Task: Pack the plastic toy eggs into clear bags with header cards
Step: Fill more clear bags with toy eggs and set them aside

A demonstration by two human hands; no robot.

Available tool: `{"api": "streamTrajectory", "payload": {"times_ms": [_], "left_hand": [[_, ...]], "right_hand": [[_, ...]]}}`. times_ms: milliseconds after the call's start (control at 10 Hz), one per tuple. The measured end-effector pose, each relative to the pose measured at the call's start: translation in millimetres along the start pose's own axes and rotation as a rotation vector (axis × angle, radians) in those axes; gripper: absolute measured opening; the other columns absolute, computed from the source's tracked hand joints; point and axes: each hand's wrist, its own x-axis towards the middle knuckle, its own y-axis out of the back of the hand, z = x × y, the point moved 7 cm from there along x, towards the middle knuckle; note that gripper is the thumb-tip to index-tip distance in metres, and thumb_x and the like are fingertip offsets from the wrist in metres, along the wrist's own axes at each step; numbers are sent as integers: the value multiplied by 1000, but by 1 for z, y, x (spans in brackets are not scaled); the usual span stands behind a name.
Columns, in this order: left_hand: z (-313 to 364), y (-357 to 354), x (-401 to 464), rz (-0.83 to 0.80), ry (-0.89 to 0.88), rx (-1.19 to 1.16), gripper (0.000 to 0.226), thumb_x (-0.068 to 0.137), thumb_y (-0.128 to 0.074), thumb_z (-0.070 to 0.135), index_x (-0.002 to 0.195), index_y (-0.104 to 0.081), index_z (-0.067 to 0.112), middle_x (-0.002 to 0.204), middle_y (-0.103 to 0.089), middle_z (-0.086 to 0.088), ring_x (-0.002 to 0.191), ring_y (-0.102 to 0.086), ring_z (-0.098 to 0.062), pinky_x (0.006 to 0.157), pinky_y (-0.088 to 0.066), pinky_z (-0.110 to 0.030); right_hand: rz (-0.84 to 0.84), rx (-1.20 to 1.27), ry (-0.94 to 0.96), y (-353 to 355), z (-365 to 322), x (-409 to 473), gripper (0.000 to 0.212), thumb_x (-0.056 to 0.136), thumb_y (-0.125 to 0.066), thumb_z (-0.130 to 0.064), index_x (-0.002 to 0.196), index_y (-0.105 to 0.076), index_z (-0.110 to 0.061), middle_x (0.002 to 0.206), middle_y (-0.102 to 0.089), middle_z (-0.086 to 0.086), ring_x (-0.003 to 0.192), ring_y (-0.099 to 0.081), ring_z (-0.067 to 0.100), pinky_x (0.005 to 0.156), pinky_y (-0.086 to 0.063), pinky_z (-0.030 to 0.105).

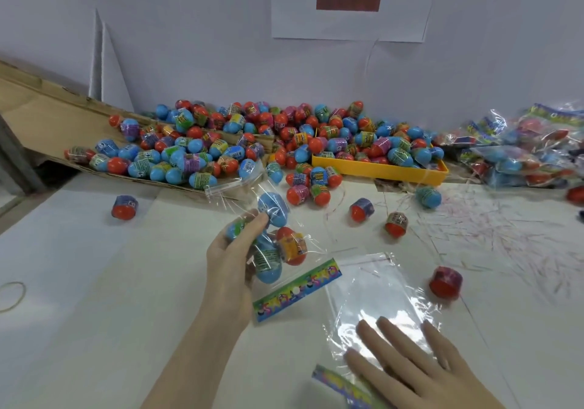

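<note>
The left hand (235, 250) grips a filled bag (278, 244) of eggs, header card (297, 288) pointing toward the person. The right hand (407, 364) lies flat, fingers straight, on an empty bag (379, 294). I'd judge it best to keep the filled bag's mouth up so nothing spills before sealing. The egg pile (252, 143) sits behind. Film glare blurs the egg count; the empty bag's card is cut off.
</note>
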Motion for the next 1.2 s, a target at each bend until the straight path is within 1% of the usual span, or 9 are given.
{"api": "streamTrajectory", "payload": {"times_ms": [100,200,300,400,500,600,700,900,1200], "left_hand": [[-2,0,-1,-23,-7,42,41,51,-72,26,91,-66,17,67,-72,6,57,-67,-6,46,-49,-16],[-1,-1,-2,-51,-9,41,47,47,-72,27,93,-65,16,68,-72,5,58,-67,-6,47,-50,-16],[1,-6,-5,-93,-18,100,48,49,-72,28,95,-64,15,70,-73,4,59,-68,-7,48,-51,-17],[3,-13,-12,-155,-38,200,46,52,-71,28,96,-63,19,73,-73,3,62,-69,-10,48,-50,-18],[4,-30,-25,-271,-42,335,43,47,-73,32,88,-64,22,70,-70,2,62,-68,-11,49,-50,-18],[2,-52,-42,-418,-43,416,44,45,-73,35,84,-62,19,64,-68,4,60,-66,-8,50,-49,-17],[-2,-64,-55,-493,-13,422,45,43,-82,33,81,-62,18,65,-67,3,61,-66,-9,51,-49,-17],[-11,-57,-65,-511,-7,492,41,41,-73,47,77,-67,28,77,-70,11,74,-64,-3,65,-49,-16],[25,-57,-61,-326,-414,579,18,78,-56,40,85,-68,28,81,-71,14,78,-65,0,69,-48,-8]], "right_hand": [[-62,-435,172,-20,-63,66,59,90,-6,-62,142,11,-41,152,14,-17,139,11,3,105,-15,41],[-210,-648,166,-20,-47,78,55,95,-8,-56,141,-26,-31,148,-33,-5,141,8,15,100,-9,42],[-430,-712,153,-17,-48,87,54,97,-17,-49,146,-9,-28,145,-32,-12,140,-6,9,101,-11,40],[-201,-458,302,22,-73,104,74,91,-47,-46,141,7,-44,151,1,-23,141,0,1,112,-3,31],[118,170,214,95,-96,109,51,69,-60,-59,118,-55,-48,119,-58,-26,114,-49,-7,93,-41,19],[482,197,333,137,-121,116,33,69,-60,-52,100,-61,-42,102,-64,-27,99,-56,-8,87,-41,8],[363,-63,283,123,-147,147,54,69,-58,-54,120,-49,-40,119,-56,-20,113,-49,4,103,-36,34],[134,139,141,95,-131,172,13,80,-68,-24,93,-69,-24,71,-68,-11,66,-64,3,71,-54,24],[86,238,170,79,-119,173,19,76,-71,-21,95,-69,-24,72,-70,-10,69,-64,2,73,-54,24]]}}
